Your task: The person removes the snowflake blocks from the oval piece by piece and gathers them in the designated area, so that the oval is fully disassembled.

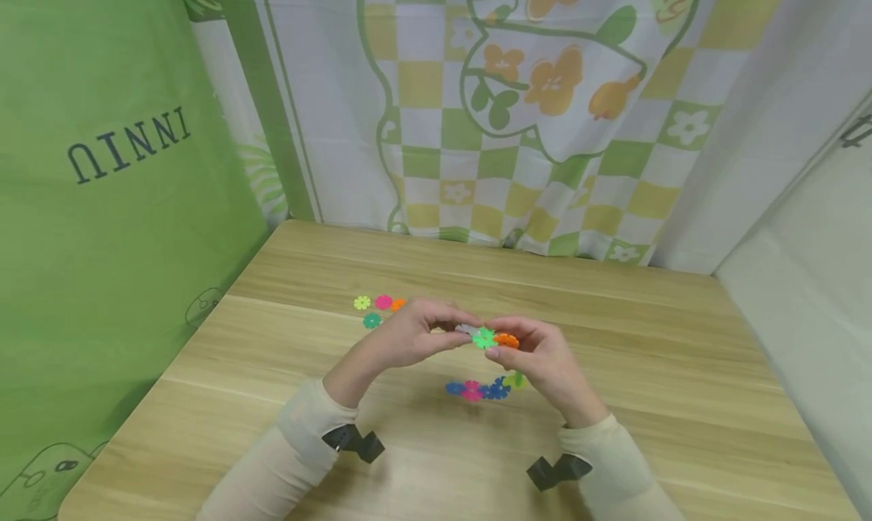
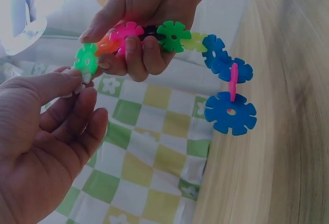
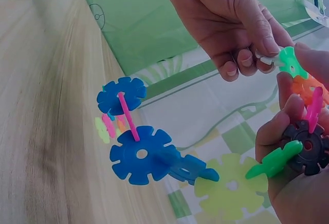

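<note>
A chain of flower-shaped interlocking plastic discs stretches between and below the hands. My right hand (image 1: pixel 548 354) grips its upper part, fingers curled around the orange disc (image 1: pixel 507 341) and the pink disc (image 2: pixel 126 31). My left hand (image 1: pixel 415 333) pinches a white disc (image 3: pixel 266 59), which meets the bright green disc (image 1: pixel 484 338) at the chain's end. Past the right hand, a black disc (image 3: pixel 303 154), a green disc (image 2: pixel 174 35), a yellow disc (image 3: pixel 218 188) and several blue discs follow. A thin pink disc (image 2: pixel 234 80) joins the last blue disc (image 2: pixel 218 118), at the hanging end.
Loose discs lie on the wooden table (image 1: pixel 286 400) beyond the left hand: yellow (image 1: pixel 362 302), pink (image 1: pixel 384 301), orange (image 1: pixel 398 305) and teal (image 1: pixel 372 321). A patterned curtain (image 1: pixel 450 165) hangs behind the table, with a green cloth (image 1: pixel 136 241) along the left side.
</note>
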The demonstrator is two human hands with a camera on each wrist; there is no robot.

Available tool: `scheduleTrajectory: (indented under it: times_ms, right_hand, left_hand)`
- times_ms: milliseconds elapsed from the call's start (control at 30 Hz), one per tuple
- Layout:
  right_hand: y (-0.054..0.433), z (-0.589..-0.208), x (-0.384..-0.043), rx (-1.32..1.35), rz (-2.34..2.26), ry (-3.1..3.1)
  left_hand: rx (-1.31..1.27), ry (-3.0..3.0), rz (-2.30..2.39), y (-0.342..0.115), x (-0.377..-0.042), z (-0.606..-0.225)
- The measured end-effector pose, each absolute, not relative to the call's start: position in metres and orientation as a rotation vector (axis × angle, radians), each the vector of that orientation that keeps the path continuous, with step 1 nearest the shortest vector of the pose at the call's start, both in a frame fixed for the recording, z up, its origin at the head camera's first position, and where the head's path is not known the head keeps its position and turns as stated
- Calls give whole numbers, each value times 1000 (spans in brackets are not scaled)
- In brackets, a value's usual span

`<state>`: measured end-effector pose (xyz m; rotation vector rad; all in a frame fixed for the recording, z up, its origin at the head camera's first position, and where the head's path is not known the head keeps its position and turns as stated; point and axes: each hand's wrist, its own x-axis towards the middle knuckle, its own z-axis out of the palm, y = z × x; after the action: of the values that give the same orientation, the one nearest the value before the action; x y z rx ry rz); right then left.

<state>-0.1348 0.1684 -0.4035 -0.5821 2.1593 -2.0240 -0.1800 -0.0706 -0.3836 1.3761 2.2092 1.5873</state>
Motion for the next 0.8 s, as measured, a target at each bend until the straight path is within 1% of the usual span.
scheduleTrajectory:
  times_ms: [200, 800]
  right_hand:
    - [167, -402, -135, -557, -2004, 2155]
    - [166, -405, -136, -595, -2028, 2142]
  left_hand:
    - [1388, 2211, 1605, -71, -180, -385]
    - [1467, 2271, 1586, -72, -181, -387]
